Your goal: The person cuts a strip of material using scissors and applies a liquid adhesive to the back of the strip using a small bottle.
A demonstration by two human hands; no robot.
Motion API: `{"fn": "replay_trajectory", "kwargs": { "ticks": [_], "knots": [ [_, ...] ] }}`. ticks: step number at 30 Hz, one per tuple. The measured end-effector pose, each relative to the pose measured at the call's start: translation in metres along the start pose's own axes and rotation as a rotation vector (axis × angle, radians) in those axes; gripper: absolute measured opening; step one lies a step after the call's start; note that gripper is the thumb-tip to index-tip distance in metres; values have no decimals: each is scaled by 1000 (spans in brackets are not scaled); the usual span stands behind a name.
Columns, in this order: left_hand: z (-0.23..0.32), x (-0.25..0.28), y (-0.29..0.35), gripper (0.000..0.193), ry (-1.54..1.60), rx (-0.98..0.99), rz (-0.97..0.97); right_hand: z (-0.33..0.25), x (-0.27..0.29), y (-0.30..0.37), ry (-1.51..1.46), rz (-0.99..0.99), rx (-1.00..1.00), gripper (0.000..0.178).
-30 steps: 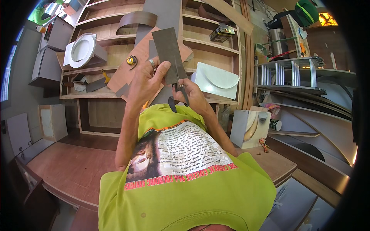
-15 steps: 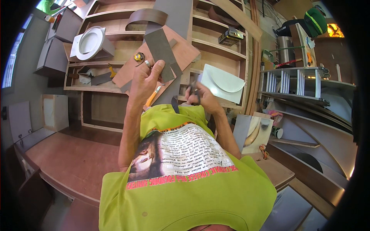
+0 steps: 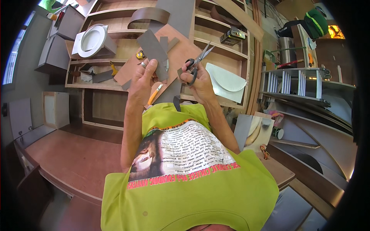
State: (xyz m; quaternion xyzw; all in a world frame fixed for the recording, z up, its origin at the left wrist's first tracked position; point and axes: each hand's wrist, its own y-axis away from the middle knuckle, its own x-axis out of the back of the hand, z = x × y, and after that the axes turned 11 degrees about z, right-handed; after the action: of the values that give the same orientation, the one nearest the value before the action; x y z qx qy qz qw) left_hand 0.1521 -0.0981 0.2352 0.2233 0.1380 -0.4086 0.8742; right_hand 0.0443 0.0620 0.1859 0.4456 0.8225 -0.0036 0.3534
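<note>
My left hand (image 3: 142, 79) is closed on a dark grey strip of laminate (image 3: 152, 44), thumb on top, the strip slanting up and away from me. In my right hand (image 3: 201, 86) are scissors (image 3: 199, 60) with black handles, their blades slightly parted and pointing up to the right. A small brownish scrap (image 3: 179, 72) shows by the right fingertips; whether they pinch it I cannot make out. An orange utility knife (image 3: 155, 94) lies between my wrists. Beyond the left hand, a yellow tape measure (image 3: 140, 55) rests on a reddish-brown board (image 3: 125, 71).
A wooden shelf frame (image 3: 106, 61) lies under the work. On it are a white ring-shaped piece (image 3: 91, 40), a curved brown strip (image 3: 149, 16), a small tin (image 3: 232, 36) and a pale sheet with a curved piece (image 3: 226, 84). A metal ladder (image 3: 296, 84) lies at the right.
The right hand has risen away from my body, and the scissors now point up and away with their blades in view. My left hand has shifted slightly, still holding the laminate strip.
</note>
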Motion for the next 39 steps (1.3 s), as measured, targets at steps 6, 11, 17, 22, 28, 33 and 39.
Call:
{"fn": "replay_trajectory", "kwargs": {
  "ticks": [6, 11, 17, 22, 28, 33, 39],
  "knots": [
    [-1, 20, -10, 24, -143, -42, -11, 18, 25, -16, 393, 29, 140, 40],
    [2, 38, -10, 26, -189, -57, 69, 50, 77, -38, 944, 208, 189, 40],
    [4, 95, -11, 26, -252, -80, 202, 105, 123, -35, 1234, 330, 102, 44],
    [6, 151, -10, 23, -195, -58, 289, 139, 106, -16, 1391, 262, 9, 44],
    [9, 170, -10, 21, -62, 9, 347, 192, 108, -14, 1475, 49, 93, 47],
    [0, 186, -5, 22, -6, 22, 364, 217, 132, -45, 1655, 44, -127, 52],
    [-16, 158, 10, 17, 63, 12, 543, 252, 159, -94, 1662, -97, -158, 54]
  ]
}}
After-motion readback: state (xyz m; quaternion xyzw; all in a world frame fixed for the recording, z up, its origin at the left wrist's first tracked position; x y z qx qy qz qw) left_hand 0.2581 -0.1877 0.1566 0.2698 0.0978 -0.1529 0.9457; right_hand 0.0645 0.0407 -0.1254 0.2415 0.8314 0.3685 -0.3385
